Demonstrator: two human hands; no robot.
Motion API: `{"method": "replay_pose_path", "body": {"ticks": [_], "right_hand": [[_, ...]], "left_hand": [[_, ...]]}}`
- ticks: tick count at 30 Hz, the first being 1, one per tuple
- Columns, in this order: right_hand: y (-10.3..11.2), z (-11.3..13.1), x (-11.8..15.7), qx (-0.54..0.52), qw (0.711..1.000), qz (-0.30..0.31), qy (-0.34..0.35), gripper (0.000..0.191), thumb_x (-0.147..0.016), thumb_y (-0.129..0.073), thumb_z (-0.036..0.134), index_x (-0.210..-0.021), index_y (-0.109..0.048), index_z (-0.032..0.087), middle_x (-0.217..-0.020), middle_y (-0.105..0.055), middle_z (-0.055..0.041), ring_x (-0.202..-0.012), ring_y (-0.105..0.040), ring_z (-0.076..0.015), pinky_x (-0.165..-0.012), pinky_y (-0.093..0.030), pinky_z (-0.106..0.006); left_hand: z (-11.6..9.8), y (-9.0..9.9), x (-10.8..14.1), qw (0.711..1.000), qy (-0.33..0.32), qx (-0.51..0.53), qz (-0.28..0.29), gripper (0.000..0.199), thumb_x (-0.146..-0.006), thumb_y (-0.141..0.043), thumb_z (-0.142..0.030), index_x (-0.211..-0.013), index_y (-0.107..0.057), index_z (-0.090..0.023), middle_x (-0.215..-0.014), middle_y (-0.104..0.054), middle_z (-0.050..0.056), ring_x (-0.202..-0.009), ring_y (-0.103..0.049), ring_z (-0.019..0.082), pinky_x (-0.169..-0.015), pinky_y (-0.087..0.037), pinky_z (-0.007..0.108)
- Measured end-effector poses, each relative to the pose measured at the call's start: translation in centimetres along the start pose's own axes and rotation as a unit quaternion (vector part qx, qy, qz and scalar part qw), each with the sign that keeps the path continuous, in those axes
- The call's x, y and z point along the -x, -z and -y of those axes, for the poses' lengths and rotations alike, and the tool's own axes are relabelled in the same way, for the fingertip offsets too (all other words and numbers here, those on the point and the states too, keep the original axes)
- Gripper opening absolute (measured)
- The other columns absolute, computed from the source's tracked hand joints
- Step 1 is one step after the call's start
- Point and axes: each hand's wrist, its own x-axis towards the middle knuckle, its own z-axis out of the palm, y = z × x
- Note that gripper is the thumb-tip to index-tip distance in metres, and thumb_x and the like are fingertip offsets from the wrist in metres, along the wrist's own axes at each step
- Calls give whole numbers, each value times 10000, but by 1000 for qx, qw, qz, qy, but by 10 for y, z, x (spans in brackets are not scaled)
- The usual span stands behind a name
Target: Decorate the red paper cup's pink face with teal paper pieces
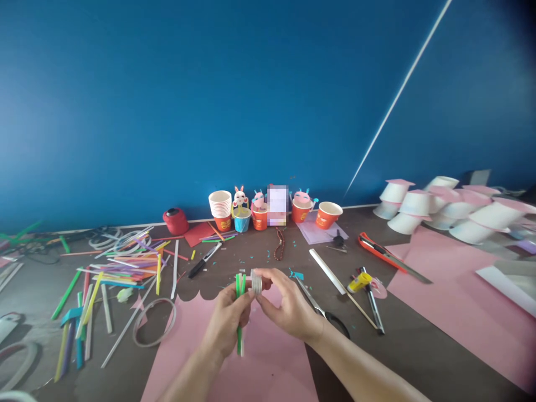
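My left hand point(228, 312) is closed around a few upright drinking straws point(239, 341), green and whitish, whose ends stick out above and below my fingers. Between the thumb and fingers of my right hand point(288, 306) is a small whitish roll of tape point(256, 283), held right beside the straws. Both hands hover over a pink sheet of paper point(276, 374) with a scalloped far edge. Just right of my right hand lies a pair of scissors point(319, 308), partly hidden by my forearm.
Loose coloured straws point(129, 268) and a large tape ring point(154, 322) spread on the left. Along the wall stand stacked paper cups point(220, 204) and cups with animal figures point(301, 209). Rightward lie a utility knife point(387, 255), a glue stick point(359, 283) and white cup shapes point(410, 211).
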Motion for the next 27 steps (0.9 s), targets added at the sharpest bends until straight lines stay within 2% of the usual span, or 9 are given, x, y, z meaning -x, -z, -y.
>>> {"method": "replay_pose_path", "body": {"ticks": [6, 10, 14, 20, 27], "right_hand": [[-1, 4, -1, 32, 999, 1, 35, 340, -780, -507, 150, -1112, -449, 195, -885, -534, -48, -818, -502, -163, -765, -433, -328], [-2, 4, 1, 55, 997, 2, 58, 323, -776, -498, 131, -1090, -451, 190, -859, -534, -51, -802, -500, -176, -748, -440, -347], [-5, 2, 2, 63, 996, -10, 65, 350, -772, -506, 128, -1110, -436, 186, -850, -534, -52, -808, -506, -185, -763, -440, -366], [-7, 2, 2, 54, 997, -30, 36, 325, -772, -512, 140, -1084, -436, 186, -838, -520, -41, -788, -517, -164, -750, -450, -339], [-4, 5, 2, 77, 994, -28, 77, 285, -788, -513, 151, -1066, -458, 181, -817, -531, -49, -763, -521, -172, -740, -463, -358]], "left_hand": [[1, 1, -1, 997, 27, 66, -11, 149, -731, -582, -288, -762, -523, -155, -495, -218, -84, -407, -148, 30, -388, -111, 191], [3, 2, 0, 996, 25, 82, -11, 170, -726, -575, -265, -666, -458, -160, -497, -231, -80, -410, -154, 31, -396, -113, 196], [2, 1, 0, 995, 32, 94, -11, 186, -716, -587, -270, -662, -448, -158, -491, -225, -85, -401, -148, 26, -395, -102, 195], [1, 2, 0, 995, 32, 99, 7, 194, -717, -600, -266, -674, -447, -155, -491, -251, -85, -391, -157, 17, -396, -101, 193], [1, 2, 0, 993, 32, 117, -3, 145, -716, -592, -247, -727, -486, -149, -483, -243, -90, -387, -148, 16, -394, -103, 188]]}}
